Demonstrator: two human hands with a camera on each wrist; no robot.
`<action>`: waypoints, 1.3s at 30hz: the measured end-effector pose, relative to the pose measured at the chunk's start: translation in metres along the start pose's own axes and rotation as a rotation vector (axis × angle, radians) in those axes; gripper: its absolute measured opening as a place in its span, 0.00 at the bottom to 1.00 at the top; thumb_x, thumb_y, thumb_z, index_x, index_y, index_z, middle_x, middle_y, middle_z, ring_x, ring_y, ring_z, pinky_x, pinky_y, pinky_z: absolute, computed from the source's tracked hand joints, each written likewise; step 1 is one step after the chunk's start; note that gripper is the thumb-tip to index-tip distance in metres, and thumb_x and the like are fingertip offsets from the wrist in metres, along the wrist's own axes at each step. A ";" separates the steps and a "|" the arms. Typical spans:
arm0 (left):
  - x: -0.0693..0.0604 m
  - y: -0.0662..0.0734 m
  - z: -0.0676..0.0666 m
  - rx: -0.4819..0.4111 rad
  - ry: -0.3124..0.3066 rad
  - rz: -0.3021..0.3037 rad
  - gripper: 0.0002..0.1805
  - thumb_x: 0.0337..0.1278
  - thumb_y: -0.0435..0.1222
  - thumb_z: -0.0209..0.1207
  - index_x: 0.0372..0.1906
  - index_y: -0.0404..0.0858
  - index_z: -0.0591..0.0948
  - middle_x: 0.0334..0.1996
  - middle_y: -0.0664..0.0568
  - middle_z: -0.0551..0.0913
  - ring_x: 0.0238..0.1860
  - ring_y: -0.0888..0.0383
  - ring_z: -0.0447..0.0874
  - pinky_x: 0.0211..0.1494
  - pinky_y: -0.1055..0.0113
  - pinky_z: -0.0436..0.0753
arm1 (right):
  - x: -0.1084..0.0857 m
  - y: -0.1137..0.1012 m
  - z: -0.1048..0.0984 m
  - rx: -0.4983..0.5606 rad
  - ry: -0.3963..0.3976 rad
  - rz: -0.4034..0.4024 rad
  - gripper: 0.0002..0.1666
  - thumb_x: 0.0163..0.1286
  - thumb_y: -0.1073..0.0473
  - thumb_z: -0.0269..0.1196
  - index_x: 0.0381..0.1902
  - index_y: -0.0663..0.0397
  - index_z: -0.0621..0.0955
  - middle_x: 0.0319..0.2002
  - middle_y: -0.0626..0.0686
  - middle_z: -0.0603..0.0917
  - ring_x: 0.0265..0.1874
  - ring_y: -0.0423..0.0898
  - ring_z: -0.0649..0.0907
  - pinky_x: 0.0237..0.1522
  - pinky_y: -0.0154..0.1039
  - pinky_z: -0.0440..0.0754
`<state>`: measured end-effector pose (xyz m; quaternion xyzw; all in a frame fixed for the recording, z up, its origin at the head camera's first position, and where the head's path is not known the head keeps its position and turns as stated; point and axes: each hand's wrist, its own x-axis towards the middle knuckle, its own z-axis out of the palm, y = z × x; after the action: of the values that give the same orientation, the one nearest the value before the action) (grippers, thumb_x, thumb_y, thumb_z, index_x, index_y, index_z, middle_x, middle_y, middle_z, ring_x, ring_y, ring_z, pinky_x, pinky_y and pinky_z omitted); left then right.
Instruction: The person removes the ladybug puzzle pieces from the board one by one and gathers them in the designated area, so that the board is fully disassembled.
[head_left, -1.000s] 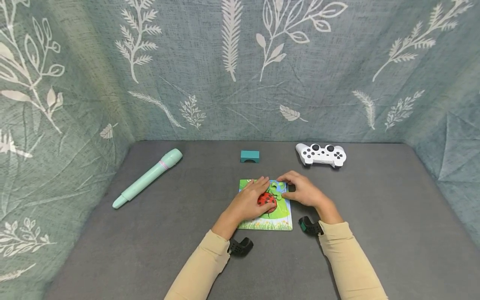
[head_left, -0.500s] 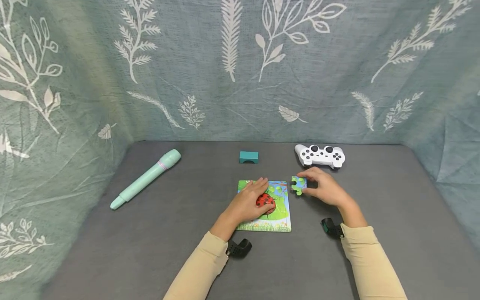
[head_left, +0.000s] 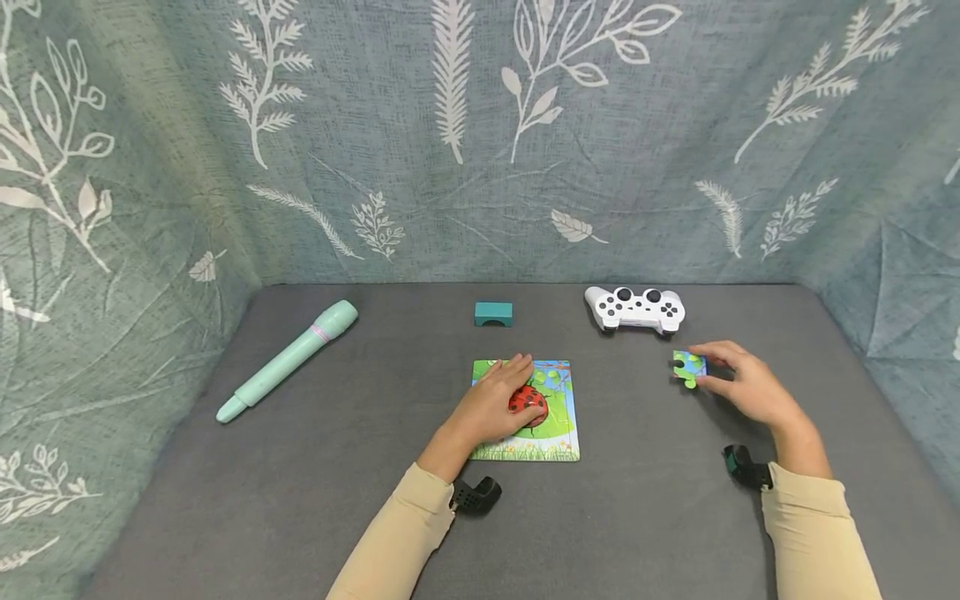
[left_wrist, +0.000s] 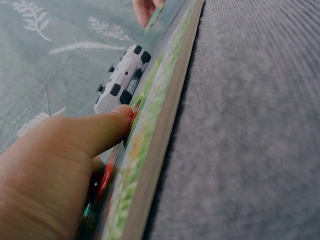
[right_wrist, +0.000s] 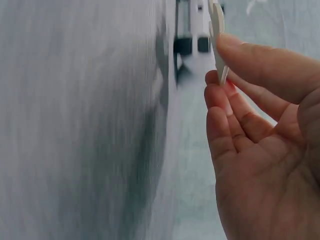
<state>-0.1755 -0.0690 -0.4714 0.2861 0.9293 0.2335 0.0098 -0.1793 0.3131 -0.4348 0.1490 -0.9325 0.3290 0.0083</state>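
My left hand (head_left: 489, 408) rests flat on a ladybug jigsaw puzzle (head_left: 558, 448), its fingers spread and its thumb across the red ladybug. In the left wrist view the thumb lies on the picture and the board's thick edge (left_wrist: 165, 130) shows. Well to the right, my right hand (head_left: 753, 390) pinches a green and blue puzzle piece (head_left: 693, 365) between thumb and fingers, just above the table. The right wrist view shows that piece edge-on as a thin pale strip (right_wrist: 218, 47). Part of the puzzle is hidden under the left hand.
Behind the right hand lies a white game controller (head_left: 636, 310). A teal arch block (head_left: 493, 314) stands behind the puzzle, and a mint-green, marker-shaped tube (head_left: 288, 360) lies at the left. Patterned cloth (head_left: 420, 192) hangs behind the grey table (head_left: 585, 533).
The right hand has lifted the puzzle piece off the puzzle's upper right and carried it a good way to the right. The left hand has stayed on the puzzle.
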 end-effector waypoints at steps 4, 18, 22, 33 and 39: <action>0.000 0.000 0.000 0.000 0.002 0.000 0.39 0.59 0.54 0.58 0.70 0.37 0.65 0.71 0.48 0.62 0.73 0.54 0.57 0.78 0.59 0.53 | -0.010 0.016 -0.009 -0.007 0.029 0.037 0.23 0.65 0.60 0.63 0.57 0.63 0.77 0.55 0.63 0.75 0.51 0.38 0.75 0.50 0.32 0.72; -0.002 -0.002 0.000 0.005 -0.001 -0.003 0.39 0.60 0.53 0.58 0.70 0.38 0.64 0.72 0.49 0.61 0.73 0.54 0.57 0.78 0.59 0.53 | -0.025 0.043 -0.007 0.008 0.096 0.109 0.22 0.66 0.61 0.62 0.56 0.64 0.77 0.56 0.66 0.75 0.44 0.15 0.62 0.41 0.17 0.66; -0.002 -0.002 0.000 0.008 -0.001 0.001 0.39 0.60 0.54 0.58 0.70 0.38 0.64 0.72 0.48 0.61 0.73 0.54 0.57 0.78 0.58 0.53 | -0.026 0.044 -0.006 0.014 0.103 0.088 0.22 0.66 0.62 0.62 0.56 0.66 0.77 0.55 0.67 0.75 0.44 0.12 0.60 0.41 0.13 0.63; -0.002 0.002 0.001 -0.011 -0.006 0.014 0.38 0.61 0.53 0.57 0.70 0.36 0.65 0.72 0.46 0.61 0.73 0.53 0.56 0.78 0.56 0.53 | -0.032 0.046 -0.008 0.069 0.122 0.121 0.29 0.67 0.57 0.62 0.61 0.68 0.73 0.57 0.69 0.73 0.43 0.08 0.60 0.42 0.06 0.61; -0.005 0.002 0.003 -0.032 0.009 -0.002 0.39 0.59 0.53 0.59 0.69 0.36 0.65 0.71 0.46 0.62 0.73 0.53 0.57 0.78 0.57 0.53 | -0.031 0.040 -0.010 0.091 0.131 0.145 0.33 0.66 0.54 0.64 0.63 0.66 0.71 0.57 0.59 0.76 0.47 0.15 0.67 0.45 0.08 0.65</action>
<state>-0.1701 -0.0694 -0.4735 0.2841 0.9257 0.2495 0.0105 -0.1622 0.3574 -0.4549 0.0595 -0.9224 0.3798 0.0385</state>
